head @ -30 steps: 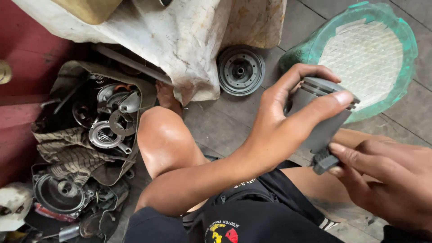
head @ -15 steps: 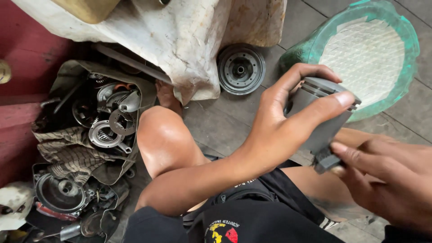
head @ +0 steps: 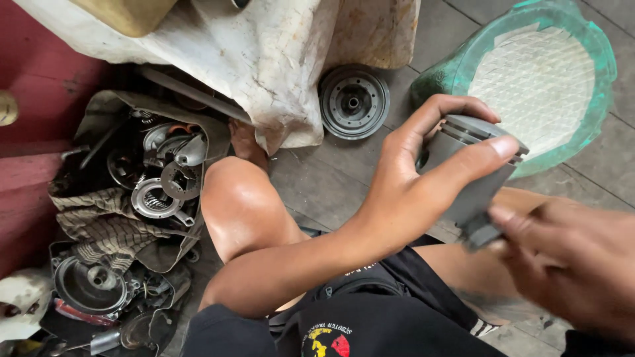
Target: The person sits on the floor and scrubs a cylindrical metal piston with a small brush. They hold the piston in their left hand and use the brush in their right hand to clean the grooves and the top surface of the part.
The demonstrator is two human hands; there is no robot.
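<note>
While sitting on the floor, a person is working on a grey piston [head: 473,175] held above the lap.

Largest first — the left hand [head: 423,178] is wrapping the piston's ringed crown, thumb over the top, fingers closed firmly round it; the piston is probably rigid, fairly light metal, smooth on the skirt, best gripped near the grooves. Below, the right hand [head: 569,264] is pinching a small dark brush [head: 481,235] against the skirt's lower edge — blurred.
</note>
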